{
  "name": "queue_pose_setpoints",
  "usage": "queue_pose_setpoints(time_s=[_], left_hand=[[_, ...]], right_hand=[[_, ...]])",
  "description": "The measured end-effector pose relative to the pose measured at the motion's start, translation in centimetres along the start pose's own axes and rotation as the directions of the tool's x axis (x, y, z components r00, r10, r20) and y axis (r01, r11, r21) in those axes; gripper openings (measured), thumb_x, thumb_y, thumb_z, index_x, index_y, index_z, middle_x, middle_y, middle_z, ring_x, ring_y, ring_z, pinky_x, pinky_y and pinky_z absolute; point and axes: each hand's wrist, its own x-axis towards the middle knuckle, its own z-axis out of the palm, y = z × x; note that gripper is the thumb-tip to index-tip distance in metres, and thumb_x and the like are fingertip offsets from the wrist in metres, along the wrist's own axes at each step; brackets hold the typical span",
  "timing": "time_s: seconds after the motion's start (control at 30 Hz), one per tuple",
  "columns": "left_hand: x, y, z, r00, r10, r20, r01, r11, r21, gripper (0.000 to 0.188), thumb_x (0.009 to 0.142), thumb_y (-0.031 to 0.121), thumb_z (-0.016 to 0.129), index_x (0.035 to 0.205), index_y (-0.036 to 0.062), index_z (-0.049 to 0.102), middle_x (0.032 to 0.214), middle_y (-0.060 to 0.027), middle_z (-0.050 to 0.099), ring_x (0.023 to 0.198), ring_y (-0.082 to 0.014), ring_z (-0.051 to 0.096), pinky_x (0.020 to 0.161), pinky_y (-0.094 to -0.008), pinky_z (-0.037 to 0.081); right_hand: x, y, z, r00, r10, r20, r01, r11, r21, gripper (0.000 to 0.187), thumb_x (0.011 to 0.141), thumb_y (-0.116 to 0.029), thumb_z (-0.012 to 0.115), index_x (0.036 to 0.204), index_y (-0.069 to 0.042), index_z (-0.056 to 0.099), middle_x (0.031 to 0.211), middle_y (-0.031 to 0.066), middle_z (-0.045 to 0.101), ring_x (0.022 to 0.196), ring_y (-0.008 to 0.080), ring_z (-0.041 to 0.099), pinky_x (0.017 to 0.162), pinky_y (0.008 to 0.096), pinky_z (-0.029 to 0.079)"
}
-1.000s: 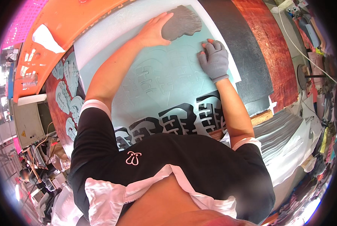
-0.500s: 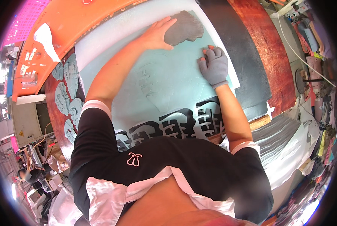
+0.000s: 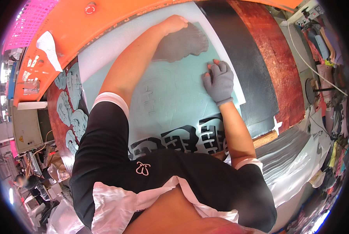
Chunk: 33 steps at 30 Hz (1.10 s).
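Note:
My bare left hand (image 3: 175, 24) is closed at the far left edge of a dark grey, wavy-edged flat block (image 3: 186, 43), its fingertips partly hidden. The block lies on a pale green sheet (image 3: 174, 85) that bears faint outlines. To the right, my right hand (image 3: 220, 81), in a grey glove with bare fingertips, rests on the sheet with its fingers loosely bent and the thumb apart. Nothing shows in it. Along the sheet's near edge are several cut-out openings (image 3: 181, 138) with dark material showing through.
Several pale green cut pieces (image 3: 80, 121) lie on the reddish board at left. Beyond the sheet stands an orange machine (image 3: 67, 27) with a red button (image 3: 90, 7) and a white glove (image 3: 48, 48) on it. A black mat (image 3: 248, 66) lies at right, and stacked sheets (image 3: 287, 148) at near right.
My left hand has moved from the block's left side to its far edge, its fingers now closed. More of the block shows on its left side. My right hand has shifted slightly nearer.

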Motion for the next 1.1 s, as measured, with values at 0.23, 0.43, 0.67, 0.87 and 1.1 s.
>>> queue_pose_setpoints(time_s=[0.23, 0.43, 0.67, 0.87, 1.1], left_hand=[[0.7, -0.8, 1.0, 0.998, -0.042, -0.041, 0.043, 0.999, 0.020, 0.051, 0.087, 0.031, 0.055, 0.130, 0.0062, 0.047, 0.131, -0.0109, 0.049, 0.123, -0.0243, 0.043, 0.101, -0.0349, 0.034], [-4.9, -2.9, 2.4, 0.929, 0.207, -0.307, -0.064, 0.907, 0.416, 0.066, 0.082, 0.036, 0.060, 0.135, 0.0040, 0.036, 0.135, -0.0170, 0.042, 0.125, -0.0325, 0.039, 0.103, -0.0400, 0.033], [-30.9, -13.8, 3.3, 0.800, 0.367, -0.474, 0.002, 0.790, 0.613, 0.064, 0.084, 0.039, 0.056, 0.135, 0.0068, 0.036, 0.139, -0.0173, 0.037, 0.128, -0.0348, 0.034, 0.103, -0.0477, 0.027], [-42.5, -20.2, 6.1, 0.721, -0.138, -0.679, 0.515, 0.762, 0.393, 0.066, 0.087, 0.050, 0.048, 0.139, 0.0116, 0.032, 0.146, -0.0133, 0.026, 0.134, -0.0347, 0.022, 0.104, -0.0556, 0.020], [-43.1, -20.7, 7.7, 0.721, -0.194, -0.665, 0.570, 0.711, 0.412, 0.065, 0.089, 0.055, 0.037, 0.142, 0.0177, 0.027, 0.150, -0.0085, 0.018, 0.138, -0.0319, 0.014, 0.108, -0.0530, 0.015]], right_hand=[[-0.2, 0.1, 0.1, 1.000, 0.020, 0.003, -0.020, 1.000, -0.020, 0.021, 0.067, -0.017, 0.063, 0.085, -0.006, 0.060, 0.094, 0.0132, 0.060, 0.091, 0.0322, 0.056, 0.078, 0.0418, 0.046], [-0.2, 0.5, 0.7, 1.000, 0.017, 0.019, -0.016, 0.999, -0.030, 0.024, 0.070, -0.021, 0.062, 0.088, -0.006, 0.061, 0.100, 0.0133, 0.060, 0.094, 0.0319, 0.055, 0.080, 0.0420, 0.045], [-4.5, 2.3, -4.3, 0.975, 0.219, -0.036, -0.216, 0.974, 0.068, 0.035, 0.074, -0.028, 0.061, 0.101, -0.006, 0.061, 0.110, 0.0197, 0.057, 0.102, 0.0366, 0.053, 0.089, 0.0435, 0.042], [-12.1, 3.7, -9.7, 0.696, 0.695, 0.178, -0.716, 0.690, 0.105, 0.035, 0.081, -0.035, 0.058, 0.094, -0.003, 0.063, 0.089, 0.0151, 0.065, 0.083, 0.0283, 0.062, 0.074, 0.0376, 0.046], [-11.8, 4.4, -9.6, 0.667, 0.665, 0.336, -0.724, 0.686, 0.078, 0.042, 0.085, -0.039, 0.050, 0.094, -0.001, 0.065, 0.082, 0.0190, 0.065, 0.083, 0.0313, 0.063, 0.076, 0.0384, 0.045]])
